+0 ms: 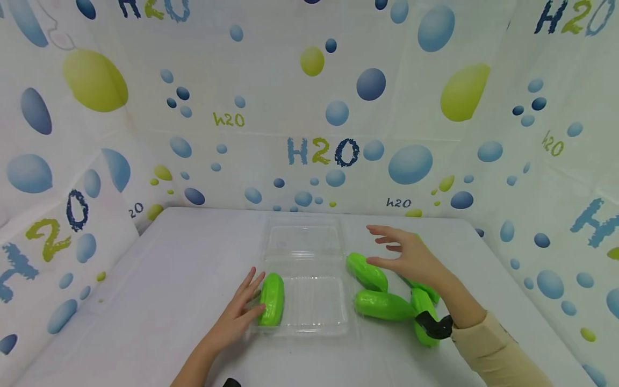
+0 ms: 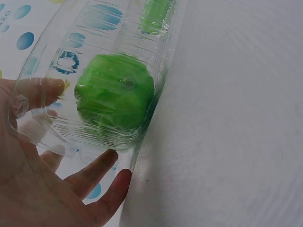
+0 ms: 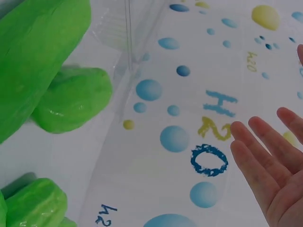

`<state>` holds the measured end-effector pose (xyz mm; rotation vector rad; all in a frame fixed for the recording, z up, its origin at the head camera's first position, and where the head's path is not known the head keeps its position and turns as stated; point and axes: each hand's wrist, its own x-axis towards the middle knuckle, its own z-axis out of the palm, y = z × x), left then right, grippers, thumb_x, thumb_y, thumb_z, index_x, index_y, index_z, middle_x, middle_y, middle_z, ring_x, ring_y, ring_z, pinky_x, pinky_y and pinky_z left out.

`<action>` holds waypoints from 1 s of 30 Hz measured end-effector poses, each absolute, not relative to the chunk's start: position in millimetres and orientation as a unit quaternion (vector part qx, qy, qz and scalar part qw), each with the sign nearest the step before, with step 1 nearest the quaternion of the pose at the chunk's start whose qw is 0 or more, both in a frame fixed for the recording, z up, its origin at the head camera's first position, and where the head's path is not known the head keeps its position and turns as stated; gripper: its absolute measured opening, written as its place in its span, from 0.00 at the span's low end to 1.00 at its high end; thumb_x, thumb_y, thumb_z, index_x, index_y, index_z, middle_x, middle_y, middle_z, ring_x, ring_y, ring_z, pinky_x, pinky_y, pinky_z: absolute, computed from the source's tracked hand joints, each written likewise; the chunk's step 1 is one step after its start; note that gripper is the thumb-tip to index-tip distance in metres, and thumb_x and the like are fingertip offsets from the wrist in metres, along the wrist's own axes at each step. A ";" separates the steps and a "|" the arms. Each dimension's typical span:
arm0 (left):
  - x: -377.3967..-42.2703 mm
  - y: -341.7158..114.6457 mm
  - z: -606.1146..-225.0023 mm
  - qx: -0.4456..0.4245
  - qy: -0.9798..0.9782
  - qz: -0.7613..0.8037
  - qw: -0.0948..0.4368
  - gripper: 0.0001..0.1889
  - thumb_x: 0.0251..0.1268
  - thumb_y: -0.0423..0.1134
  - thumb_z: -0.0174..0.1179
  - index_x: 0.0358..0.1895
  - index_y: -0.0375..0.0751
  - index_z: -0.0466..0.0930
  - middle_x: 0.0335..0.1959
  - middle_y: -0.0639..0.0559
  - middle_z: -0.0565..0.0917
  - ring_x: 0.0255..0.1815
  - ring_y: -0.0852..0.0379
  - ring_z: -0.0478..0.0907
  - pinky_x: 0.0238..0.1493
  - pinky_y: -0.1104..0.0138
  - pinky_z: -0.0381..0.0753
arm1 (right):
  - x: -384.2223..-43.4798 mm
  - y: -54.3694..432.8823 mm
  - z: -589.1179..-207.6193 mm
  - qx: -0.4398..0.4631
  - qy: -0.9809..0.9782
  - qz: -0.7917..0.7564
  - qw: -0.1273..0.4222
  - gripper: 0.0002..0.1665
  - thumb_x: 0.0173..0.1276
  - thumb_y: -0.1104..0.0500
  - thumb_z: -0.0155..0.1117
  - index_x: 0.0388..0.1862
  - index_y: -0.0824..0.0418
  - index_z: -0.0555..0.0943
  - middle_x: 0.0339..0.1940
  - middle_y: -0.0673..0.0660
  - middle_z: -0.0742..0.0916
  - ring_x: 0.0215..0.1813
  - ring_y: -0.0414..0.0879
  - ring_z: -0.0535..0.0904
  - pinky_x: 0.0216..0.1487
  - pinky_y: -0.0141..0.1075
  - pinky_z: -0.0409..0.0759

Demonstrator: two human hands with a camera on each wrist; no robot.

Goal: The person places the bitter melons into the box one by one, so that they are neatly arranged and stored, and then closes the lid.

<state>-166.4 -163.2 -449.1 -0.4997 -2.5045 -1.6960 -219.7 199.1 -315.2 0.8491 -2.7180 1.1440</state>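
Observation:
A clear plastic clamshell box (image 1: 316, 306) lies with its lid folded back, one glossy green toy cucumber (image 1: 273, 300) lengthwise along its left side. My left hand (image 1: 238, 310) rests against the box's left wall, its fingers spread and mostly straight. In the left wrist view, the cucumber's end (image 2: 113, 92) shows through the ribbed plastic, with the hand (image 2: 57, 184) at the corner. My right hand (image 1: 408, 255) is raised over several more green cucumbers (image 1: 384, 305) to the right of the box, fingers apart and nothing between them. The right wrist view shows its fingers (image 3: 265, 151) extended.
The box's transparent lid (image 1: 304, 239) lies flat on the white table (image 1: 193, 258) toward the back. More cucumbers (image 1: 425, 317) lie crossed under the right forearm. Patterned sheets (image 1: 271, 70) with blue and green drops stand behind and at both sides.

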 end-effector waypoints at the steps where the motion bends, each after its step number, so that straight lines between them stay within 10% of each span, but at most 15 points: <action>1: -166.5 -163.3 -449.2 -0.162 -0.817 -0.552 0.038 0.32 0.63 0.32 0.55 0.70 0.42 0.55 0.73 0.41 0.43 0.60 0.31 0.63 0.50 0.47 0.71 | -220.0 200.3 -315.1 0.274 -0.887 0.370 0.037 0.37 0.55 0.48 0.69 0.64 0.54 0.69 0.61 0.55 0.75 0.56 0.51 0.75 0.53 0.47 0.73; 30: -167.8 -164.2 -450.5 -0.153 -0.825 -0.543 0.028 0.32 0.63 0.33 0.54 0.70 0.42 0.54 0.73 0.43 0.42 0.61 0.31 0.62 0.50 0.53 0.74 | -240.6 221.9 -346.4 0.238 -0.902 0.360 0.022 0.37 0.56 0.48 0.68 0.63 0.59 0.69 0.58 0.61 0.77 0.52 0.55 0.77 0.50 0.48 0.75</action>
